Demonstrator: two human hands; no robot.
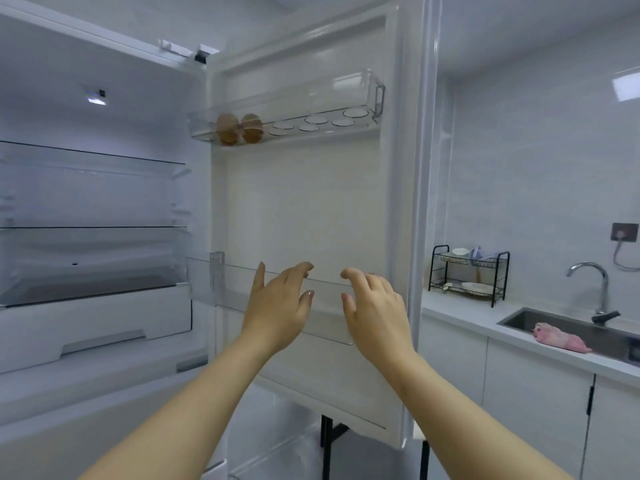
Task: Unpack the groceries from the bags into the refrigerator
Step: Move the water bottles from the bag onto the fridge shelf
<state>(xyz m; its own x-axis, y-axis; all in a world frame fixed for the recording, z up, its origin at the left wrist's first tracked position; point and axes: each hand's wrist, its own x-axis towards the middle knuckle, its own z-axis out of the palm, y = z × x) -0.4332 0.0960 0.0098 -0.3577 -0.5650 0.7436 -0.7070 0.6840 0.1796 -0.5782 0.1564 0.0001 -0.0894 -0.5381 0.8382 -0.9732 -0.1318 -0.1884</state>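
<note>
Two empty hands, left hand [277, 303] and right hand [375, 308], fingers released, hover at the clear door bin [228, 289]; a rough tug may unseat it, jolting the eggs [227, 126] above it

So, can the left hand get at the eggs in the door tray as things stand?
Probably yes: the left hand holds nothing, and nothing stands between it and the eggs higher up the open door.

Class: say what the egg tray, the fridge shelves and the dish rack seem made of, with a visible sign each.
Egg tray: clear glossy plastic, probably; door shows through its walls. Shelves: seemingly glass; transparent, thin dark edges. Dish rack: likely painted metal; thin black bars.
</note>
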